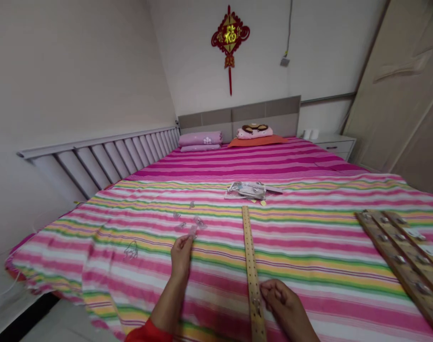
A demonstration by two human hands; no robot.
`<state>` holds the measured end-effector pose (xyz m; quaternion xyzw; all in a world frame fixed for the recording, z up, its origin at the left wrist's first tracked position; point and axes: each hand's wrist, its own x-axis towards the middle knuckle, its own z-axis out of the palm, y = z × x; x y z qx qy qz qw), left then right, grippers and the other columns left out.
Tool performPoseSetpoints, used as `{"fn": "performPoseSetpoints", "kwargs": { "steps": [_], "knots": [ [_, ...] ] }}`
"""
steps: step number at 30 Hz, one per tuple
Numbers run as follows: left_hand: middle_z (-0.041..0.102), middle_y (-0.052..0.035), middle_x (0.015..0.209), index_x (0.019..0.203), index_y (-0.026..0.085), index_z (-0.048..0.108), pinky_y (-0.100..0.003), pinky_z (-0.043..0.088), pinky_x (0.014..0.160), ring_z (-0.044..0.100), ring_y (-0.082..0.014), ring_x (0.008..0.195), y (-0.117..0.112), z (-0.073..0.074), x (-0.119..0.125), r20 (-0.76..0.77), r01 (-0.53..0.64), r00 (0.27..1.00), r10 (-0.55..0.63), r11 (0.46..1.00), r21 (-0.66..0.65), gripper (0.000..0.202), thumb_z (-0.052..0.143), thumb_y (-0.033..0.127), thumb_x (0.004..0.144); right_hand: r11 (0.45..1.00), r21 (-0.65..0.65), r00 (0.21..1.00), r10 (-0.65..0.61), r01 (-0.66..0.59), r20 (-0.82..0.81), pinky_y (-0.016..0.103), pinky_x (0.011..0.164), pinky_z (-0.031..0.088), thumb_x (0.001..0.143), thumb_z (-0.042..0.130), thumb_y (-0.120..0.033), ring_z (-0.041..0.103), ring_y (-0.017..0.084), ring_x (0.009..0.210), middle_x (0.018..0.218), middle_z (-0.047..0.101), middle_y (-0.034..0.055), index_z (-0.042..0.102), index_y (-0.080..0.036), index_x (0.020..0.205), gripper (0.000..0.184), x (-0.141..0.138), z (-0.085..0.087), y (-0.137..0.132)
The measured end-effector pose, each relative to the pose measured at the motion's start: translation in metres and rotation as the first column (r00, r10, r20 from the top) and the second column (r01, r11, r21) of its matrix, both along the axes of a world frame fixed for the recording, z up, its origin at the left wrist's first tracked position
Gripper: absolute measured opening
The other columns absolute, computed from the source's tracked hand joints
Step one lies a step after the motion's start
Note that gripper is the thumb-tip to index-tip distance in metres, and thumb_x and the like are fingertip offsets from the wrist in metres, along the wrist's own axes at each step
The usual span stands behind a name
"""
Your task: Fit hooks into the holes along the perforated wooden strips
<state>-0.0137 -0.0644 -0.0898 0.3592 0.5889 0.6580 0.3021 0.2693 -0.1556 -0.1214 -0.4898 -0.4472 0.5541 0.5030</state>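
Observation:
My left hand (181, 252) pinches a small clear plastic bag (192, 230) just above the striped bedspread. Several more small clear bags (199, 222) lie close around it; what is inside them is too small to name. A long narrow wooden strip with rows of holes (250, 256) lies lengthwise before me. Near its close end sits a small shiny metal piece (257, 306). Beside that piece, at the strip's right edge, my right hand (284, 304) has its fingers curled closed; whatever is in them is hidden.
Darker wooden strips bearing metal pieces (398, 256) lie at the right. Farther up the bed is a clear package (248, 190). A tangle of thin dark thread or wire (131, 250) rests at the left. Folded bedding (200, 138) is by the headboard; a radiator (106, 156) lines the left wall.

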Motion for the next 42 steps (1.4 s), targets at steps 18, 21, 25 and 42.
{"fn": "performPoseSetpoints", "kwargs": {
  "steps": [18,21,25,42],
  "knots": [
    [0.061,-0.0020,0.076,0.073,0.020,0.061,-0.028,0.042,0.070,0.056,-0.0172,0.076,-0.090,0.070,0.091,-0.717,0.533,0.453,-0.530,0.805,-0.259,0.011,0.051,0.015,0.074,0.938,0.326,0.984,-0.154,0.117,0.091,0.026,0.052,0.042,0.073,0.070,-0.044,0.051,0.014,0.056,0.069,0.061,0.0027,0.073,-0.020,0.084,0.026,-0.001,0.055,-0.007],
    [0.063,-0.0023,0.077,0.075,0.021,0.060,-0.029,0.041,0.071,0.057,-0.0178,0.076,-0.096,0.079,0.097,-0.764,0.511,0.353,-0.540,0.795,-0.326,0.014,0.049,0.013,0.074,0.870,0.492,0.973,-0.134,0.026,0.186,0.027,0.058,0.047,0.081,0.064,-0.037,0.058,0.018,0.068,0.080,0.063,0.0062,0.074,-0.022,0.084,0.018,-0.003,0.065,-0.012],
    [0.062,-0.0017,0.075,0.074,0.021,0.060,-0.029,0.041,0.068,0.056,-0.0174,0.072,-0.097,0.081,0.103,-0.759,0.521,0.329,-0.562,0.779,-0.350,0.012,0.049,0.016,0.075,0.850,0.525,0.960,-0.108,-0.047,0.260,0.028,0.063,0.049,0.085,0.059,-0.031,0.061,0.020,0.076,0.081,0.064,0.0069,0.073,-0.022,0.084,0.017,-0.005,0.066,-0.018],
    [0.067,-0.0020,0.078,0.093,0.016,0.066,-0.027,0.049,0.070,0.063,-0.0156,0.074,-0.052,0.013,0.128,0.034,0.603,0.797,-0.603,0.790,-0.111,0.029,0.068,0.029,0.067,0.991,-0.045,0.949,-0.137,0.129,-0.286,0.022,0.043,0.041,0.054,0.084,-0.036,0.053,0.010,0.042,0.052,0.063,-0.0021,0.065,-0.017,0.071,0.032,-0.011,0.022,0.016]
  ]
}}
